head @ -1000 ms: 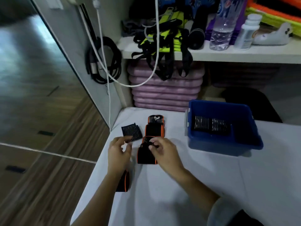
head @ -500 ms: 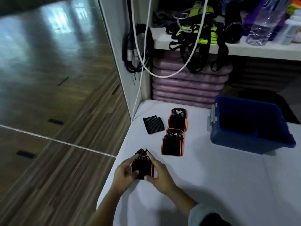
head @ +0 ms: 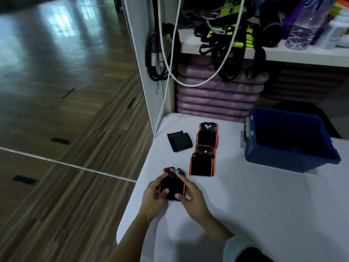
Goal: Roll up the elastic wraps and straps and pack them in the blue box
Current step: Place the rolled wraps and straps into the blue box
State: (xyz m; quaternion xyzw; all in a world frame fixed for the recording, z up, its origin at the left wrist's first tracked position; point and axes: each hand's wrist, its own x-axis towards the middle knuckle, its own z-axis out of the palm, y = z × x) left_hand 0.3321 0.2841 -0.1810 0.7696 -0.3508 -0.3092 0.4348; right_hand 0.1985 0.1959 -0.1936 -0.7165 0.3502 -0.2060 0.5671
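**Both hands on one wrap near the table's left edge**

The left hand (head: 154, 195) and the right hand (head: 192, 197) hold an orange-edged wrap (head: 171, 186) between them, low over the white table (head: 245, 214) and close to its left edge. Each hand pinches one side of the wrap, with the thumb on top and the fingers curled around the edge. The right forefinger reaches up along the wrap's right side.

Just beyond, a second folded wrap (head: 202, 163) and a third folded wrap (head: 207, 138) lie in a line toward the far edge, touching or nearly so. A striped black wrap (head: 179, 140) lies left of them, near the far left corner.

The blue box (head: 273, 161) stands open toward the far right, well apart from the hands. Its inside is too dark to make out.
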